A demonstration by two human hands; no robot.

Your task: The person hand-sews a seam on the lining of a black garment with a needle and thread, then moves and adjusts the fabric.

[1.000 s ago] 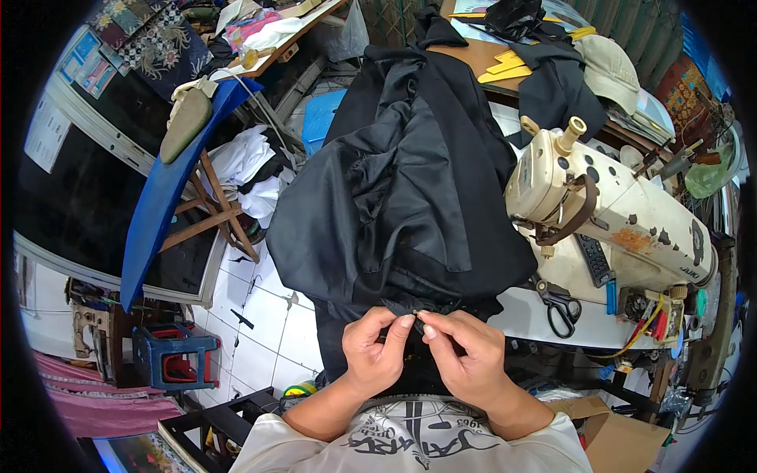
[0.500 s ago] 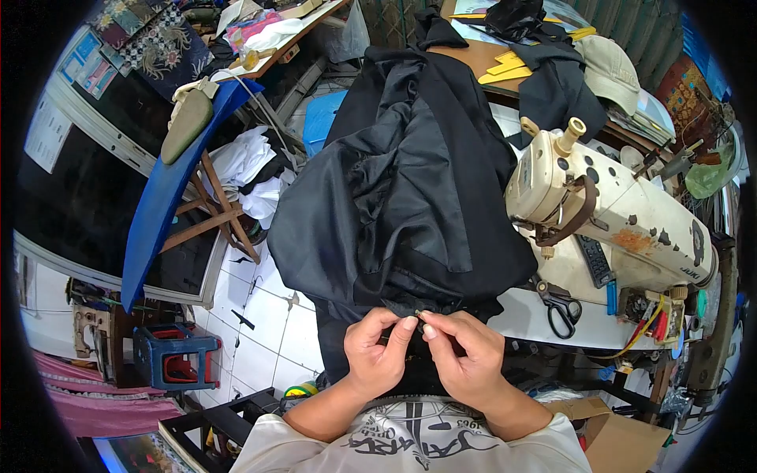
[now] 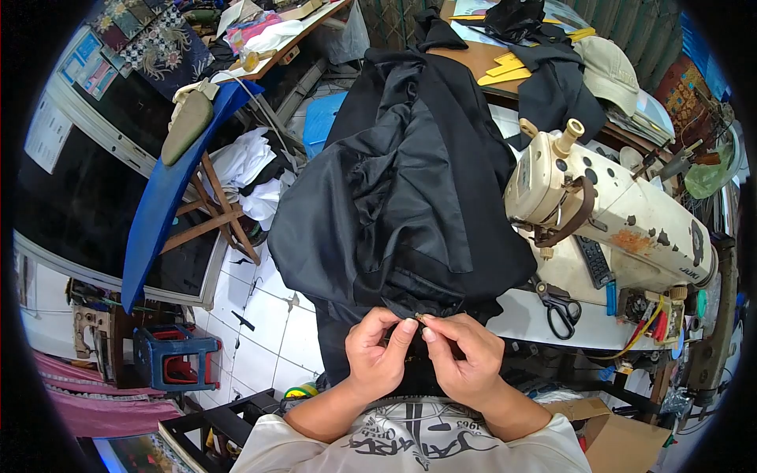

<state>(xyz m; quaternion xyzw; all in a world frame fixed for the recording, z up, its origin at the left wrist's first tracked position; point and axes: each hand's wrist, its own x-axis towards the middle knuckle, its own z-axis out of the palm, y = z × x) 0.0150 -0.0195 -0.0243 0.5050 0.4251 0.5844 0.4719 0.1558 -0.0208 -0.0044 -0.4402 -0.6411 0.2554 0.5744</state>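
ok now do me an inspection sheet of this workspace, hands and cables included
surface: white table, partly under black garment
job's things: garment rumpled, near edge at fingertips; yellowish bit too small to identify
clutter: scissors, remote control by sewing machine
hands: left hand and right hand pinch around yellowish bit
cables: pale cord near blue ironing board
surroundings: blue stool, white cloth heap, tiled floor

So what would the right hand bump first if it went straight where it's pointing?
The right hand would probably meet the fingertips of the left hand first, with black cloth just beyond, though depth is unclear.
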